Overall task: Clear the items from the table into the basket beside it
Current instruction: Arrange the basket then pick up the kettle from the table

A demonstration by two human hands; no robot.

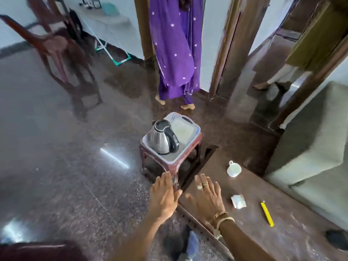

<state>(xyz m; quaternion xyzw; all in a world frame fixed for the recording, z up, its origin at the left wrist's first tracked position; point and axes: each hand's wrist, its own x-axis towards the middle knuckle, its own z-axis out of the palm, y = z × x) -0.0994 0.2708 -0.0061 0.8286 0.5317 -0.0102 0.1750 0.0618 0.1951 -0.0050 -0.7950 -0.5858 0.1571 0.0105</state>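
Observation:
A steel kettle (162, 137) with a black handle stands in the pale plastic basket (195, 131), which sits on a low reddish stool (172, 165). On the brown table (263, 230) lie a white cup (233, 169), a small folded packet (238, 201) and a yellow lighter (267, 213). My left hand (163, 194) hovers with straight fingers near the stool's front corner. My right hand (207, 196) is spread flat over the table's left end, holding nothing.
A person in a purple dress (175, 49) stands behind the stool by a doorway. Dark wooden chairs (60, 49) stand at the far left. A grey sofa (310, 140) borders the table on the right. The floor is polished dark stone.

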